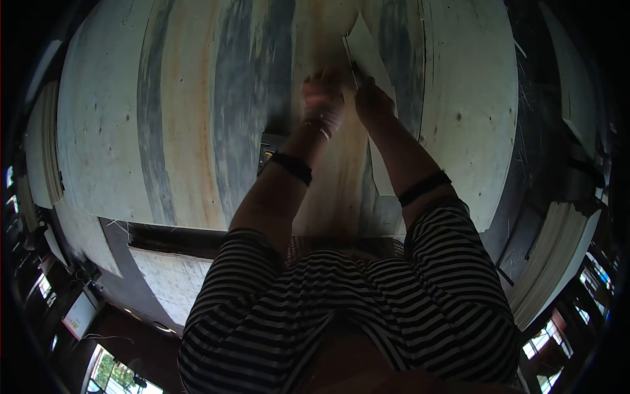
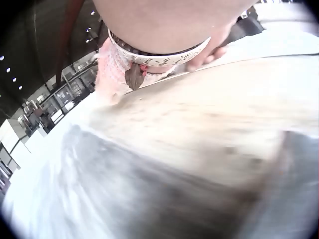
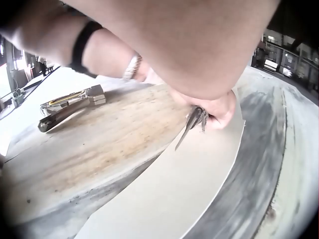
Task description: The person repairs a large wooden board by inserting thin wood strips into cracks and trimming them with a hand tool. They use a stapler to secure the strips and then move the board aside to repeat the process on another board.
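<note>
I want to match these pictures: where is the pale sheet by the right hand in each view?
Head: pale sheet top centre, above the right hand.
Left wrist: not clearly in it.
Right wrist: lower centre, below the metal tool.
Shared landmark: the streaked wooden board.

I find no writing, number or brand that I can read. The metal tool (image 3: 192,122) gripped in my right hand (image 3: 219,107) shows bare steel with no legible mark. The pale sheet (image 3: 189,184) under that hand is blank where it shows. The yellow-and-metal tool (image 3: 70,105) lying beyond my left hand (image 1: 323,98) carries nothing I can make out, and the wristband (image 2: 164,59) at that hand bears only a pattern.
</note>
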The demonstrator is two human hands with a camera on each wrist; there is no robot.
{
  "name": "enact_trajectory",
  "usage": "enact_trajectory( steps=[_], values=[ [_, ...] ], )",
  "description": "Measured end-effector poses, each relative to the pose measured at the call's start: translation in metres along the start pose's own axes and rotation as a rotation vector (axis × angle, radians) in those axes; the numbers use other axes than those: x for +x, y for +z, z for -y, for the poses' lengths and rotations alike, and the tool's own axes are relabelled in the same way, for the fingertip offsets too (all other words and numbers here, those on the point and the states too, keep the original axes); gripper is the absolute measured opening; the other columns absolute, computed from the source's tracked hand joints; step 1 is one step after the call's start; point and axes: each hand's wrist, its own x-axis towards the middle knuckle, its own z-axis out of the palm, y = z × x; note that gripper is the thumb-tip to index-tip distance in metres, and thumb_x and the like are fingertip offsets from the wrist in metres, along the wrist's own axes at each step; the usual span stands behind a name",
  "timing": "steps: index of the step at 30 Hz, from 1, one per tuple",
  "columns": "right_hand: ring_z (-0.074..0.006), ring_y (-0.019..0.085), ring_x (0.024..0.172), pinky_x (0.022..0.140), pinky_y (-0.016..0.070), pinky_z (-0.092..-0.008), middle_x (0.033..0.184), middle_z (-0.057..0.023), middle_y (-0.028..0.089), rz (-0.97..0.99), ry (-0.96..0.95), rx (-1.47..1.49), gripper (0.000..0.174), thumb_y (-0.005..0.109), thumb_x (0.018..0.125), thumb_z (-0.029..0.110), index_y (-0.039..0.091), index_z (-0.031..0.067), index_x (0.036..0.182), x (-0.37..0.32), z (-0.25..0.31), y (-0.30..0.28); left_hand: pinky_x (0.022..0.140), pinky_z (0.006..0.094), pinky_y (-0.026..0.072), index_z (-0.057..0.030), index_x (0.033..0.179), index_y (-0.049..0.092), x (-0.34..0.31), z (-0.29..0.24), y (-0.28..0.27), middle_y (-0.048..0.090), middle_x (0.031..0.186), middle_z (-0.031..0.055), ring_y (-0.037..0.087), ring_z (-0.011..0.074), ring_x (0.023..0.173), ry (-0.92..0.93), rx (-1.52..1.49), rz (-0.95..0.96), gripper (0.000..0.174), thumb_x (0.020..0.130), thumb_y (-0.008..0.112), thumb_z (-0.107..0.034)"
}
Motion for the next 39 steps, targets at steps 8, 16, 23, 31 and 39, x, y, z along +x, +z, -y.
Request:
enact_trajectory(
  steps=[8, 16, 23, 31, 39],
  values=[
    [-0.0364, 0.066, 0.091, 0.077, 0.0538, -0.0476, 0.1, -0.0209, 0.065, 0.062, 0.064, 0.038, 0.025, 0.043, 0.094, 0.025, 0.046, 0.0023, 0.104, 0.012, 0.014, -0.024, 0.101, 0.0355, 0.0406, -0.0176, 0.122, 0.057, 0.085, 0.024, 0.017, 0.05, 0.133, 0.0033, 0.046, 0.0255, 0.123, 0.052, 0.114, 0.217, 0.037, 0.087, 0.045, -0.011],
    [-0.0366, 0.066, 0.088, 0.076, 0.0536, -0.0491, 0.095, -0.021, 0.066, 0.009, 0.041, 0.03, 0.025, 0.043, 0.093, 0.023, 0.046, 0.0014, 0.104, 0.013, 0.005, -0.015, 0.102, 0.0375, 0.0403, -0.0166, 0.126, 0.053, 0.09, 0.007, -0.011, 0.049, 0.134, 0.0053, 0.046, 0.0297, 0.124, -0.045, 0.113, 0.437, 0.035, 0.093, 0.041, -0.021],
    [-0.0351, 0.066, 0.087, 0.074, 0.0541, -0.0465, 0.093, -0.0203, 0.066, 0.158, 0.089, -0.013, 0.019, 0.042, 0.093, 0.018, 0.047, 0.003, 0.104, -0.095, -0.035, 0.017, 0.101, 0.0404, 0.0407, -0.0209, 0.127, 0.052, 0.088, 0.002, -0.019, 0.048, 0.135, 0.0054, 0.047, 0.031, 0.123, -0.132, 0.023, 0.38, 0.036, 0.097, 0.036, -0.032],
    [-0.0394, 0.063, 0.087, 0.074, 0.0516, -0.0491, 0.096, -0.0215, 0.063, 0.292, 0.106, 0.219, 0.028, 0.051, 0.089, 0.024, 0.046, 0.0023, 0.106, -0.204, -0.077, 0.037, 0.102, 0.0402, 0.0398, -0.0229, 0.129, 0.05, 0.085, 0.018, 0.006, 0.048, 0.135, 0.0043, 0.046, 0.0283, 0.124, -0.069, 0.073, 0.348, 0.035, 0.097, 0.038, -0.031],
    [-0.0359, 0.061, 0.094, 0.081, 0.0506, -0.0448, 0.104, -0.0161, 0.062, -0.016, 0.223, 0.324, 0.028, 0.059, 0.082, 0.024, 0.058, 0.0069, 0.104, -0.065, -0.002, 0.012, 0.105, 0.0383, 0.037, -0.0213, 0.134, 0.047, 0.092, 0.052, 0.045, 0.045, 0.139, 0.0057, 0.045, 0.0294, 0.125, 0.114, 0.147, 0.323, 0.043, 0.091, 0.049, -0.027]
  ],
)
